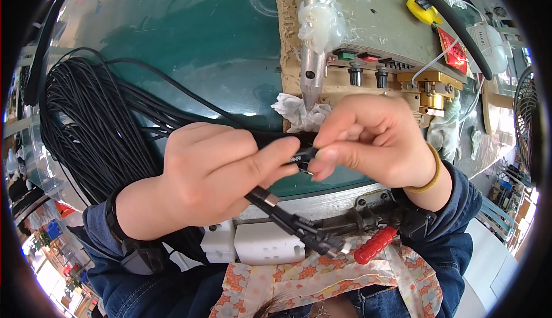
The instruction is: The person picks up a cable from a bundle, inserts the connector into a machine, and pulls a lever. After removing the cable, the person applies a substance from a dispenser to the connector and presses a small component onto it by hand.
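Observation:
My left hand (210, 168) is closed around several black cables, whose connector ends (296, 226) stick out below it toward the lower right. Between my two hands is a small black cable connector (305, 156). The thumb and forefinger of my right hand (379, 140) pinch it at its right end, while my left fingertips steady the other side. Fingers hide part of it. To the left, a thick coiled bundle of black cables (92, 117) lies on the green tabletop (195, 25), with strands running toward my left hand.
A metal nozzle (313, 68) caked with clear glue points down at crumpled white tissue (302, 114), just beyond my hands. Right of it stands a grey control box (374, 25) with black knobs. White blocks (270, 243) and a red-handled clamp (376, 246) sit at the near edge.

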Action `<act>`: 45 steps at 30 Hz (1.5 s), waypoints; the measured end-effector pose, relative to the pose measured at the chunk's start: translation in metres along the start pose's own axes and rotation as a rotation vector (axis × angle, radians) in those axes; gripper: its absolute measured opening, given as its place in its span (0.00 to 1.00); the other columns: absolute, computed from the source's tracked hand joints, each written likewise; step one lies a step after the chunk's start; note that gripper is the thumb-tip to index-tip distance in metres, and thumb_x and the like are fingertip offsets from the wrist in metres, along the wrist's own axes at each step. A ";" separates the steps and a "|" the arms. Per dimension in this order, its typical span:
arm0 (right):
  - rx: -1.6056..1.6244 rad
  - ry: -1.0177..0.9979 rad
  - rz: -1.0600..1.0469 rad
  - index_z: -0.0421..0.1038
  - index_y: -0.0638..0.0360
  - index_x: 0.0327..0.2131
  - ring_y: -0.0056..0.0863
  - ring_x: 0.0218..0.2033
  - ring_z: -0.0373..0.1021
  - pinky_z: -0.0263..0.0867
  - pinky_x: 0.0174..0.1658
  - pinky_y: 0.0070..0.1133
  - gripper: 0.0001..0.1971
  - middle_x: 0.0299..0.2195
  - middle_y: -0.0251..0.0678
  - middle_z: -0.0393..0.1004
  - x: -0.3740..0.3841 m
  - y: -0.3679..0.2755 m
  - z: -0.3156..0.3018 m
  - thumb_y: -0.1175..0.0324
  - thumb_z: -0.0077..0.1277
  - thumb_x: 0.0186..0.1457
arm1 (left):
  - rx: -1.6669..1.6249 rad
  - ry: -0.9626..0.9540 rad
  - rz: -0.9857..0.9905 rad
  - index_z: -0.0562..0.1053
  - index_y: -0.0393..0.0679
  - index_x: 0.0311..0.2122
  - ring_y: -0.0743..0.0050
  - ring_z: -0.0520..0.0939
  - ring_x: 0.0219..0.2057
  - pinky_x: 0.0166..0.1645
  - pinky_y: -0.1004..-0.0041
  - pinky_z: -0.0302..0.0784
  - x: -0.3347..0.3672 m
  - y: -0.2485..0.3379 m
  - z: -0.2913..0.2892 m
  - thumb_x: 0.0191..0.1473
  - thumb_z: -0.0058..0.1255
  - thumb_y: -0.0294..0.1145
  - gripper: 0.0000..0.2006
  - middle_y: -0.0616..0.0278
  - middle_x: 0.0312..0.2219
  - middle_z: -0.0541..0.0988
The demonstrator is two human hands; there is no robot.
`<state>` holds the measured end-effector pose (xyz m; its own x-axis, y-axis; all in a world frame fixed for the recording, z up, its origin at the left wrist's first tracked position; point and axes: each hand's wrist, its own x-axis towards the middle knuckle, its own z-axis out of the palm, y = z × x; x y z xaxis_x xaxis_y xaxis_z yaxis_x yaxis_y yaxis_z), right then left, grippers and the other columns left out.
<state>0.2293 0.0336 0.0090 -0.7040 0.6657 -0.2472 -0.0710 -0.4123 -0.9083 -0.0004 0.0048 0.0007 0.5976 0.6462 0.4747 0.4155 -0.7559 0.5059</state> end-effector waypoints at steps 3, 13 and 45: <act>0.004 -0.010 0.015 0.68 0.67 0.32 0.16 0.28 0.72 0.70 0.33 0.15 0.01 0.25 0.33 0.75 0.000 0.002 0.000 0.80 0.48 0.54 | 0.019 -0.030 -0.011 0.76 0.37 0.35 0.77 0.66 0.12 0.14 0.77 0.60 0.001 0.002 -0.001 0.36 0.62 0.30 0.17 0.68 0.14 0.63; -0.722 -0.052 -0.127 0.72 0.66 0.27 0.19 0.22 0.68 0.61 0.26 0.14 0.05 0.22 0.33 0.71 -0.004 -0.013 -0.011 0.80 0.56 0.45 | -0.002 -0.126 -0.065 0.75 0.39 0.34 0.67 0.71 0.17 0.20 0.72 0.64 0.002 -0.014 -0.005 0.36 0.61 0.28 0.15 0.64 0.17 0.69; 0.043 0.233 0.145 0.69 0.67 0.33 0.18 0.28 0.73 0.70 0.32 0.14 0.04 0.26 0.36 0.76 0.006 -0.001 -0.005 0.79 0.51 0.52 | 0.076 -0.039 -0.160 0.73 0.34 0.40 0.65 0.78 0.26 0.31 0.73 0.73 0.001 0.002 0.004 0.34 0.53 0.13 0.21 0.55 0.30 0.76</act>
<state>0.2286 0.0415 0.0061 -0.5281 0.7210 -0.4486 -0.0146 -0.5359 -0.8441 0.0039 0.0040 -0.0007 0.5449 0.7556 0.3634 0.5573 -0.6502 0.5164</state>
